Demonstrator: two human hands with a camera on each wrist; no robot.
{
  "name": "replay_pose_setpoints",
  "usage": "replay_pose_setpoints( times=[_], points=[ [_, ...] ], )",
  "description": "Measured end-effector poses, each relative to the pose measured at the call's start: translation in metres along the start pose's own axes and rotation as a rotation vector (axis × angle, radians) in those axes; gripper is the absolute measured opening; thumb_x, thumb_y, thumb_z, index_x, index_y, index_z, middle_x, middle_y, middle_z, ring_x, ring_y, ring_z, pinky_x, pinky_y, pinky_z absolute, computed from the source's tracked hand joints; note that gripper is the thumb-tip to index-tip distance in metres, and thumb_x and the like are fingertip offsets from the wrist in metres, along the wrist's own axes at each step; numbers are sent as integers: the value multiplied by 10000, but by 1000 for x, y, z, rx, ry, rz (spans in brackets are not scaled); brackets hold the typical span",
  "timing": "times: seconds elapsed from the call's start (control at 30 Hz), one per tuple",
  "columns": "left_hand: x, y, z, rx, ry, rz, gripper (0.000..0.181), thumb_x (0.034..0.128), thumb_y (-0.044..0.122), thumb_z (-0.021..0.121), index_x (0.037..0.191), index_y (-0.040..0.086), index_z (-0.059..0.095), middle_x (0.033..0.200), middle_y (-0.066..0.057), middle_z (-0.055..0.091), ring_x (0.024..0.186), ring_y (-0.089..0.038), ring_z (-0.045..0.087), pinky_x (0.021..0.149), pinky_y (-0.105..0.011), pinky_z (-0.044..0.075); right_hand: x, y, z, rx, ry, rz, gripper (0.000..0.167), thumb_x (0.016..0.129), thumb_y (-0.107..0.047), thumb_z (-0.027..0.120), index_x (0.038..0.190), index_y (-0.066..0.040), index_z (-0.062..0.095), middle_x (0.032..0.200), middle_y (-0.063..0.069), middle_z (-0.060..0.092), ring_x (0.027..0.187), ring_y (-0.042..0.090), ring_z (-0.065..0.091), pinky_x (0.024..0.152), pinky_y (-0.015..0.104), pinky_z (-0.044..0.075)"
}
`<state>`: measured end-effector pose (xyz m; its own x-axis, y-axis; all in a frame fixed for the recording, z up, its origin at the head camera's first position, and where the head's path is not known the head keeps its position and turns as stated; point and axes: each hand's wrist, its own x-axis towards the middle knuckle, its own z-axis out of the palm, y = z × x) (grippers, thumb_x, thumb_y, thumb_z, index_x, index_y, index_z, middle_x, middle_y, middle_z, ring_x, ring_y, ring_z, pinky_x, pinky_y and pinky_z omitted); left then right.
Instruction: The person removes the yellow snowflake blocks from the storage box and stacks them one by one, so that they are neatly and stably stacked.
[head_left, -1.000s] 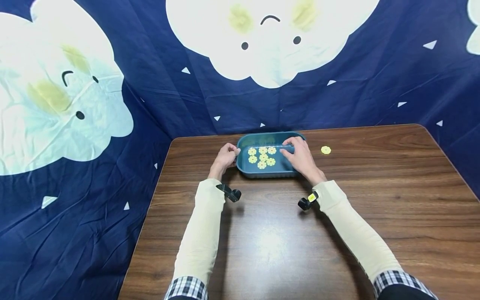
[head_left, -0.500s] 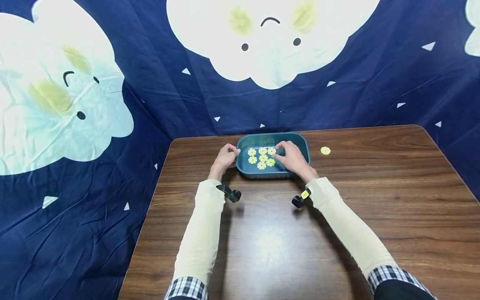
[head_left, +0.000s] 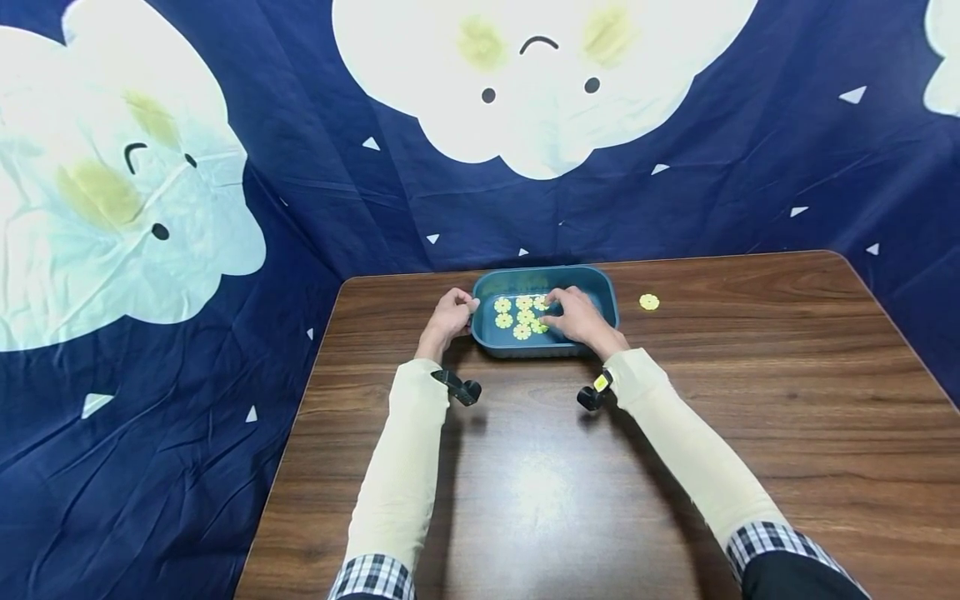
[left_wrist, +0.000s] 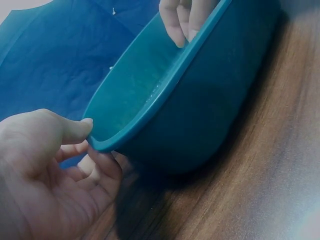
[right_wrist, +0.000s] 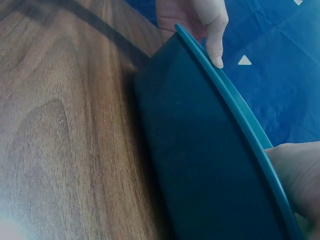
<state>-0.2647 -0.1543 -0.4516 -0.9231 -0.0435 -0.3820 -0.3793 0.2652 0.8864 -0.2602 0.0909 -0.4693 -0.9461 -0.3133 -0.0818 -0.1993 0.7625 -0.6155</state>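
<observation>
A blue-green plastic tub (head_left: 502, 348) stands near the table's far edge. Several flat yellow flower-shaped pieces (head_left: 522, 332) lie grouped on its floor. With thumb and fingers, my left hand (head_left: 447, 318) pinches the tub's left rim; the left wrist view shows the thumb on top of the rim (left_wrist: 112, 141) and fingers below it. My right hand (head_left: 583, 318) reaches down inside the tub, thumb and forefinger apart, over the right-hand flower pieces. In the right wrist view the tub wall (right_wrist: 200, 135) hides its fingertips.
One more yellow flower piece (head_left: 648, 302) lies on the wooden table (head_left: 712, 350) to the right of the tub. A dark blue cloth (head_left: 420, 192) with white clouds hangs right behind the table's back edge and on the left side.
My right hand has moved left inside the tub, from its right part to over the flower pieces. The left hand keeps its grip on the rim, and the tub has stayed in place.
</observation>
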Motion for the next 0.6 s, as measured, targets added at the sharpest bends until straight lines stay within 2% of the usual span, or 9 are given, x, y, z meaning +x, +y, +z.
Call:
replay_pose_setpoints(
  times=[0.13,0.4,0.47,0.6],
  points=[
    [0,0,0,1,-2,1,133,986,177,528,903,123,439,851,-31,424,673,-132,455,599,-245,457,2,0,1,-47,-13,-14,344,897,-267,677,1174,-82,594,1223,185,508,1160,336,449,1009,499,364],
    [-1,0,0,5,-6,-14,139,988,185,525,903,124,434,968,-49,444,892,-251,516,608,-245,461,6,1,3,-120,-56,-24,308,873,-259,706,1135,-115,633,1234,159,559,1206,327,427,1041,486,346],
    [0,0,0,5,-6,-11,140,988,186,525,902,124,434,964,-45,442,883,-243,511,610,-246,460,6,0,3,-138,-69,-24,317,869,-261,708,1144,-122,635,1244,158,556,1219,330,418,1048,486,337],
    [0,0,0,2,-3,-4,138,987,181,527,900,123,437,905,-36,432,754,-174,478,600,-241,454,7,-2,4,-171,-89,-19,341,863,-272,714,1165,-134,639,1281,182,506,1238,357,398,1051,503,329]
  ],
)
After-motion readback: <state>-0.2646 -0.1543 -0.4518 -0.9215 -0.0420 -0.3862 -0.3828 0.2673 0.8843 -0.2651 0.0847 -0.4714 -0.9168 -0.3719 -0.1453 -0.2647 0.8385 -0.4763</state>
